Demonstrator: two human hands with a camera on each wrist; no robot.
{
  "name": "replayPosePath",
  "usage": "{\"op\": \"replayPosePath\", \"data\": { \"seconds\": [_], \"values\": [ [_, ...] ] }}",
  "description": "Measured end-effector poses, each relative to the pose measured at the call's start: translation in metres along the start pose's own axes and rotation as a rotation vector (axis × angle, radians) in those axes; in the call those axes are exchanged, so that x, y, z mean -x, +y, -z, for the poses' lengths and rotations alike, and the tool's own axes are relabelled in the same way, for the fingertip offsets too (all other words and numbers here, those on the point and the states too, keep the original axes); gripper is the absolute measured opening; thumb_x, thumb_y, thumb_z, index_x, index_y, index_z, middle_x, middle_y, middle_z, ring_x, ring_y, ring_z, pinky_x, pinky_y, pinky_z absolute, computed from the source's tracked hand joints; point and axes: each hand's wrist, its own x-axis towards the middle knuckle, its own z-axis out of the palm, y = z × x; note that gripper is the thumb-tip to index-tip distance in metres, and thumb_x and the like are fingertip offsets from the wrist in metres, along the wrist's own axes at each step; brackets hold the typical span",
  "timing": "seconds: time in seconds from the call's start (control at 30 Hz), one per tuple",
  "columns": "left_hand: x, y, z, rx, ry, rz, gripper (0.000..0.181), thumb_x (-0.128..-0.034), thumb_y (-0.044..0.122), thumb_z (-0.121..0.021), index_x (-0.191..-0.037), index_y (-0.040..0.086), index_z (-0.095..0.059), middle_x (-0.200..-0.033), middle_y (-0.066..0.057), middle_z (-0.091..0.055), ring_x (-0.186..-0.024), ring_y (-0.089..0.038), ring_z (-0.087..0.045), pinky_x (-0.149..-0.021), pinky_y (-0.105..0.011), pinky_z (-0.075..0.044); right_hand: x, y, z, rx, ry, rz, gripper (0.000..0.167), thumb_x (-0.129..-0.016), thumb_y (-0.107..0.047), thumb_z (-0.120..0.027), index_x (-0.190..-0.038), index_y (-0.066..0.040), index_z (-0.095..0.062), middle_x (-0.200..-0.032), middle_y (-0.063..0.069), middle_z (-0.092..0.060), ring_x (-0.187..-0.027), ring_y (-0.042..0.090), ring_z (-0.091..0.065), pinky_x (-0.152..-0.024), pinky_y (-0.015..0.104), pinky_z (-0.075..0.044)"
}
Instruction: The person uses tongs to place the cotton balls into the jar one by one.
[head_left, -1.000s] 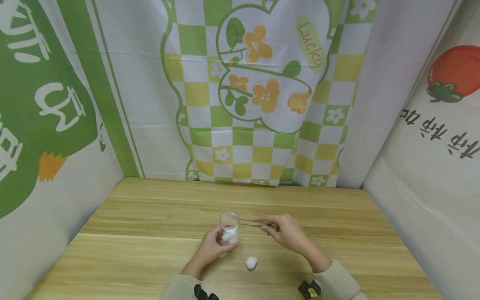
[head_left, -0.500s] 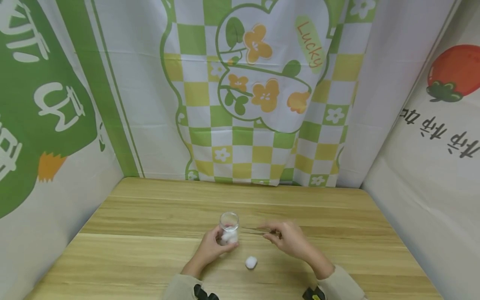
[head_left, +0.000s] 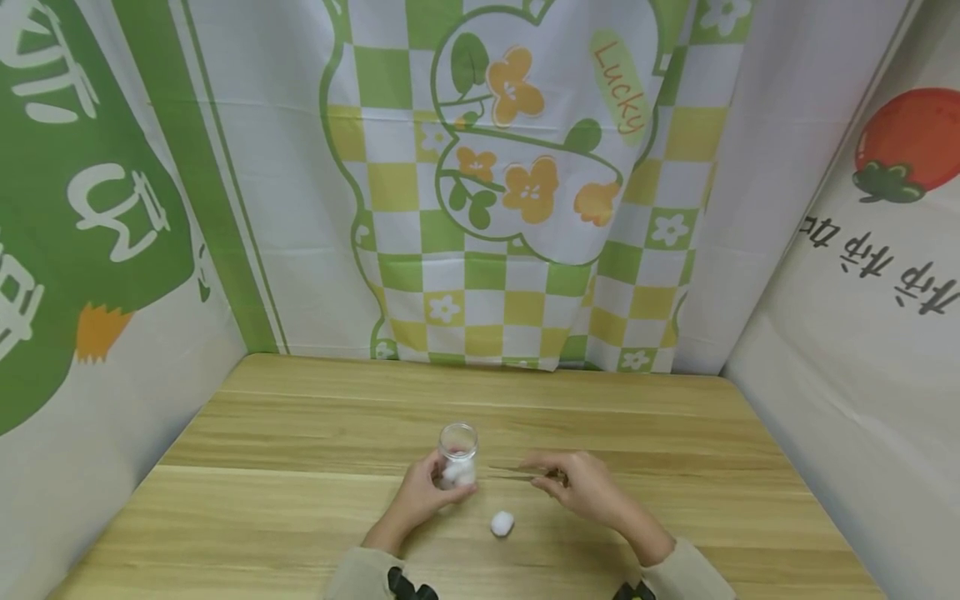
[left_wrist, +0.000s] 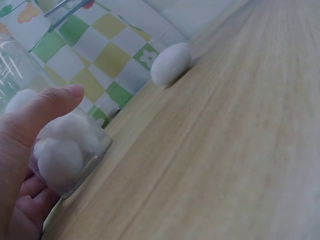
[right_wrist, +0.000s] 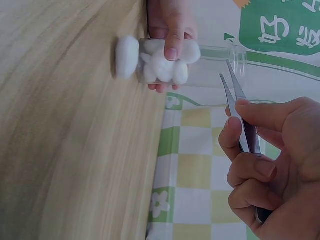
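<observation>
My left hand (head_left: 424, 493) grips a clear glass jar (head_left: 459, 442) that stands upright on the table, its top uncovered. Several white cotton balls (left_wrist: 61, 155) fill the lower part of the jar. Metal tweezers (right_wrist: 240, 112) are held in my right hand (head_left: 588, 483), their tips apart with nothing between them and pointing left toward the jar. In front of the jar, between the two hands, one loose cotton ball (head_left: 502, 523) lies on the wood.
The wooden table (head_left: 315, 417) runs back to a checked green and yellow cloth (head_left: 525, 317). Printed cloth walls close in the left and right sides. Black straps (head_left: 408, 585) sit at the cuffs.
My right hand has drawn the tweezers slightly toward me and to the right, away from the jar's rim. The left hand, jar and loose cotton ball stay in place.
</observation>
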Motion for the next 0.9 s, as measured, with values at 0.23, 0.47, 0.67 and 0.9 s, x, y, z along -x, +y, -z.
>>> {"op": "replayPosePath", "data": {
  "seconds": [0.23,0.47,0.67,0.9],
  "values": [
    [0.000,0.001,0.000,-0.007,0.012,0.001,0.043,-0.0712,0.017,-0.083,-0.107,0.004,-0.063,-0.097,-0.013,-0.073,-0.080,0.002,-0.058,-0.076,-0.017,-0.048,0.004,0.005,-0.004,-0.027,-0.030,0.004,0.026,-0.090,-0.013,-0.065,-0.115,-0.010,-0.069,-0.098,0.011,-0.076,-0.066,-0.003,-0.060,-0.052,0.013,-0.044],
    [0.001,0.002,0.000,-0.021,0.012,-0.001,0.043,-0.0713,0.018,-0.083,-0.107,0.004,-0.063,-0.097,-0.013,-0.073,-0.081,0.002,-0.058,-0.076,-0.017,-0.048,0.007,0.008,-0.004,0.004,-0.037,0.029,0.025,-0.090,-0.015,-0.064,-0.115,-0.009,-0.069,-0.108,0.014,-0.074,-0.076,0.010,-0.070,-0.060,0.013,-0.049],
    [0.001,0.003,0.001,-0.023,0.008,0.001,0.043,-0.0720,0.018,-0.083,-0.107,0.004,-0.062,-0.098,-0.014,-0.073,-0.081,0.002,-0.058,-0.075,-0.017,-0.048,0.010,0.011,-0.006,0.008,-0.054,0.017,0.025,-0.091,-0.015,-0.064,-0.115,-0.010,-0.069,-0.109,0.011,-0.074,-0.079,0.011,-0.070,-0.063,0.014,-0.050],
    [0.001,0.003,0.001,-0.031,0.002,-0.005,0.044,-0.0722,0.019,-0.083,-0.108,0.004,-0.062,-0.099,-0.014,-0.073,-0.082,0.001,-0.058,-0.076,-0.017,-0.048,0.014,0.015,-0.011,0.003,-0.079,-0.005,0.024,-0.092,-0.019,-0.064,-0.114,-0.014,-0.070,-0.106,0.008,-0.075,-0.077,0.002,-0.065,-0.062,0.015,-0.048]
  ]
}}
